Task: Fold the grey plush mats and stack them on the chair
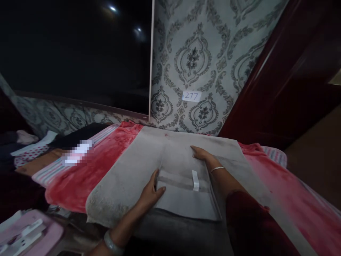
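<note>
A folded grey cloth [181,199] with a darker band and a small white strip [195,180] lies on a pale grey cover [125,167]. At its left edge is my left hand [150,192], thumb apart from the fingers, the thumb reaching over the cloth's border. Higher up, my right hand [201,153] lies along the upper right edge with its fingers stretched out. Both hands look open and touch the cloth. Its exact kind does not show. A bangle circles each wrist.
Red plush fabric [103,153] shows left and right of the cover. Behind stand a large dark screen [80,53] and a patterned wall with a paper marked 277 [191,96]. A pink tray-like object [50,233] sits at lower left; folded clothes [32,153] lie farther left.
</note>
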A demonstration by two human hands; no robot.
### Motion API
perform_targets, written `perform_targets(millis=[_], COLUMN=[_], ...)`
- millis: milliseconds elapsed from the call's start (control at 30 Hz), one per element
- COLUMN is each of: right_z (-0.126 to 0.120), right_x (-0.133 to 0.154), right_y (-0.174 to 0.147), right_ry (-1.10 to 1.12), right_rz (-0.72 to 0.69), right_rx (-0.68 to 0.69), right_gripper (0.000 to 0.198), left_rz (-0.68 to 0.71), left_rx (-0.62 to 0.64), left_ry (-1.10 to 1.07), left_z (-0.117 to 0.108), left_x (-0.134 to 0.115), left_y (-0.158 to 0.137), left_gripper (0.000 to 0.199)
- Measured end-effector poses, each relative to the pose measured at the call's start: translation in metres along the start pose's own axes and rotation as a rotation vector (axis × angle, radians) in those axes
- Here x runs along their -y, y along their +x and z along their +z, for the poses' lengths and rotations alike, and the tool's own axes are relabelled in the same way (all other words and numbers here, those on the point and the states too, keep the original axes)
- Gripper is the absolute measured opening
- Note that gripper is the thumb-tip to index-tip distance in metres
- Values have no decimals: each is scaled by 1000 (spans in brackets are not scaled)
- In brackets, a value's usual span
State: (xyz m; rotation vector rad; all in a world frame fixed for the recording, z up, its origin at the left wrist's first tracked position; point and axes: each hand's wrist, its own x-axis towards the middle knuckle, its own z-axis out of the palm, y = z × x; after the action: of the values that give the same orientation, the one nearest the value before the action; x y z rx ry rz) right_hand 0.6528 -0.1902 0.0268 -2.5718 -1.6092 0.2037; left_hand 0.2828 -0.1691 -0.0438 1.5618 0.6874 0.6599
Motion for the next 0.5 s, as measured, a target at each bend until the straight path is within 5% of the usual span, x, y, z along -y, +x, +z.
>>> perform_targets(millis=[233,500], right_z=[-14,-12], right_x=[-11,-23], right_y=[25,20], right_ry=[-53,1], right_rz=[-3,22], right_rx=[212,202], right_gripper=[80,86], left_rz=[22,24], left_rx=[-34,7], left_ry=[-14,-35], left_z=[9,13], left_x=[-3,-15], left_y=[-12,-21], left_gripper=[98,94])
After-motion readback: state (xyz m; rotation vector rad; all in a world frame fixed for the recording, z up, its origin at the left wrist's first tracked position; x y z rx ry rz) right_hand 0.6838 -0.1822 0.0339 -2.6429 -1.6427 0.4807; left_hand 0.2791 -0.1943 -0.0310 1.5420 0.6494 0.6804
